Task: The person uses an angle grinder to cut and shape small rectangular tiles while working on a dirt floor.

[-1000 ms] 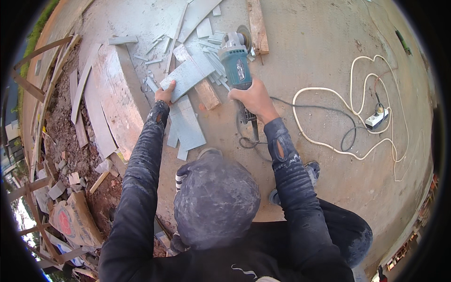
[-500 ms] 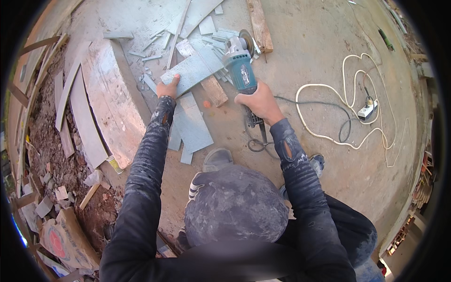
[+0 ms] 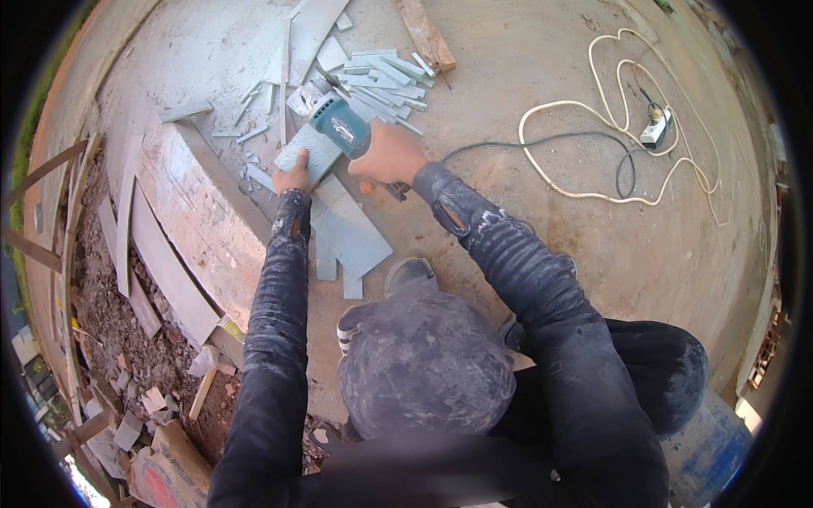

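My left hand (image 3: 292, 176) grips a pale grey tile piece (image 3: 320, 157), thumb on its top. My right hand (image 3: 391, 151) is wrapped round a teal angle grinder (image 3: 337, 124), whose metal head and disc are over the tile's upper end; any contact is hidden. Beside them lie many cut strips (image 3: 381, 76) and larger flat grey pieces (image 3: 351, 229). A small orange object (image 3: 366, 187) sits below the grinder, partly beside its handle.
A concrete block (image 3: 190, 203) and boards (image 3: 169, 279) lie left, beside rubble (image 3: 157, 377). A wooden beam (image 3: 428, 38) is at top. A white power strip (image 3: 655, 129) with looped cables lies right. My dusty knee (image 3: 428, 368) is below.
My right hand and the grinder have swung left and downward onto the area over the tile. My left hand stays on the tile. The view has shifted slightly.
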Tool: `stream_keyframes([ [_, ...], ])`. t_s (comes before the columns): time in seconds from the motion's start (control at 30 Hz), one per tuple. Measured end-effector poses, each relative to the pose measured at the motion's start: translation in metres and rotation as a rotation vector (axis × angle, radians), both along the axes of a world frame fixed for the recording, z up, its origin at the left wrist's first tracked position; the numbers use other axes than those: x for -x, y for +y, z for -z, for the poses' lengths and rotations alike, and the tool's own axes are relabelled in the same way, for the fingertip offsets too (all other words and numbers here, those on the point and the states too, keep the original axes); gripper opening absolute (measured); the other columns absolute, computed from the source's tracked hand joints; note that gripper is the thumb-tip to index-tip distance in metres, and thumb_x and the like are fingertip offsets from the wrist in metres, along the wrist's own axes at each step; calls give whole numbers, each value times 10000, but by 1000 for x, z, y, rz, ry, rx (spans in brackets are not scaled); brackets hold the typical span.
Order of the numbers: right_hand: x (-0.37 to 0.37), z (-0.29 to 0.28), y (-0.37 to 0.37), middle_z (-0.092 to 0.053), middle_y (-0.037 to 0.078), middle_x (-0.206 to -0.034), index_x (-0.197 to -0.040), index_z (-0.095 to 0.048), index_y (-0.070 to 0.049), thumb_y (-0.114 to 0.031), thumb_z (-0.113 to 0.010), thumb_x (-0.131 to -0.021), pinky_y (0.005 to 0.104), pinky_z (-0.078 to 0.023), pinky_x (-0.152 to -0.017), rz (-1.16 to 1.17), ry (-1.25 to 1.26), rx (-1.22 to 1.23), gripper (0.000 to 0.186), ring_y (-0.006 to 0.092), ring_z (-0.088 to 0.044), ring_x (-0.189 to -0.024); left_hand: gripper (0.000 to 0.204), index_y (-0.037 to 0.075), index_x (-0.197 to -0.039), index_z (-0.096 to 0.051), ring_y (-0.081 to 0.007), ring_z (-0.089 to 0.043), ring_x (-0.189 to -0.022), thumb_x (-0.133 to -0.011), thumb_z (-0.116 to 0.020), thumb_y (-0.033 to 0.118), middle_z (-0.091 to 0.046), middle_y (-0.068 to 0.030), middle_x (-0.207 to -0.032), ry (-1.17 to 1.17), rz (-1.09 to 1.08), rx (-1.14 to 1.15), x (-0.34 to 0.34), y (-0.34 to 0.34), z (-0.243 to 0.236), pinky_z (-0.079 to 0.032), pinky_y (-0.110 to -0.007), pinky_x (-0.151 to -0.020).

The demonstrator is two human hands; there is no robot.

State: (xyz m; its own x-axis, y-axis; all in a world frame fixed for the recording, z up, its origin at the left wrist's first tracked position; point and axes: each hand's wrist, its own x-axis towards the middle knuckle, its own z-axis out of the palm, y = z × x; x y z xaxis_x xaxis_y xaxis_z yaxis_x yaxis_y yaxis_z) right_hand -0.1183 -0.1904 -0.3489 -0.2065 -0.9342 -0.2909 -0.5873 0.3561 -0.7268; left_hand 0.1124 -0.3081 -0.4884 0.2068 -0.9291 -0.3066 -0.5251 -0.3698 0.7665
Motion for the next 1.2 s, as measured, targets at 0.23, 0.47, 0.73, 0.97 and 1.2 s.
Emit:
stream_keyframes([
  [0.23, -14, 14, -22, -678, 294, -977, -1081, -570, 116, -359, -747, -616, 425, -558, -828, -39, -36, -10, 688, 411, -687, -932, 619, -42, -1125, -613, -302, -709, -708, -758, -853, 394, -703, -174, -950, 205, -184, -199, 24, 11, -26, -581, -425, -479],
  [0.47, -19, 18, -36, -675, 297, -1023, -1091, -594, 103, -370, -761, -591, 409, -556, -855, -84, -112, -33, 709, 398, -683, -979, 575, -45, -1087, -612, -287, -699, -661, -779, -841, 384, -705, -165, -896, 169, -199, -269, 15, 6, -40, -550, -412, -441],
  [0.73, -15, 23, -40, -670, 300, -1049, -1127, -577, 99, -372, -764, -602, 404, -551, -873, -61, -110, -53, 730, 406, -675, -999, 577, -50, -1067, -631, -270, -686, -606, -770, -846, 395, -704, -151, -851, 127, -186, -262, 15, 4, -41, -519, -393, -412],
  [0.97, -17, 27, -42, -671, 302, -1043, -1117, -579, 103, -378, -766, -599, 403, -552, -869, -54, -125, -45, 732, 407, -676, -997, 645, -51, -1117, -639, -253, -693, -684, -744, -860, 426, -708, -142, -879, 29, -191, -270, 8, -2, -34, -537, -405, -462],
  [1.2, -18, 27, -42, -672, 303, -1041, -1122, -580, 106, -373, -765, -598, 401, -552, -871, -46, -150, -58, 733, 406, -678, -996, 638, -47, -1108, -647, -252, -695, -692, -736, -867, 423, -709, -143, -907, 84, -202, -246, 8, -1, -33, -540, -409, -470],
])
